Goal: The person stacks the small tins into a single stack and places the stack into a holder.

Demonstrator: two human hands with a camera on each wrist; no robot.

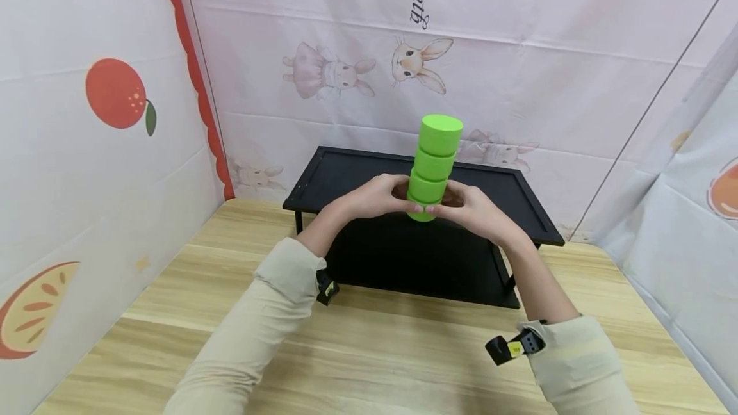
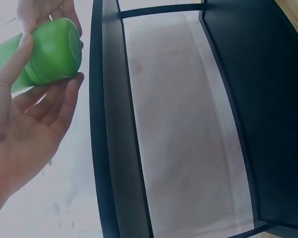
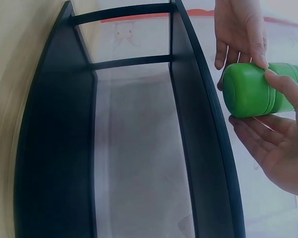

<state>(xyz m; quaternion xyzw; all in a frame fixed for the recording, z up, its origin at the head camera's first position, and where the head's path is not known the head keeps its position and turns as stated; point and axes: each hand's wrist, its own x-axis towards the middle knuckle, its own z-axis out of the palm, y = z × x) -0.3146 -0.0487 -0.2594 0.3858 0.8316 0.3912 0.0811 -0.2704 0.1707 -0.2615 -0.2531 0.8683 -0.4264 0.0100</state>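
A tall green column of several stacked cylinders (image 1: 434, 164) stands almost upright between both hands, tilting slightly right at its top in the head view. From the left side, my left hand (image 1: 377, 197) grips its lower part, thumb across the front and fingers behind. My right hand (image 1: 477, 211) grips the same part from the right, the two thumbs nearly meeting. In the left wrist view, the rounded bottom of the column (image 2: 57, 49) shows beside the front edge of a black two-tier rack (image 2: 99, 148). The hands hold it above the rack's upper shelf.
The rack's upper shelf (image 1: 357, 168) has a raised rim, and its lower shelf (image 1: 403, 261) sits close over the wooden table (image 1: 369, 351). Printed curtains hang behind (image 1: 259, 82) and along the left side (image 1: 69, 178).
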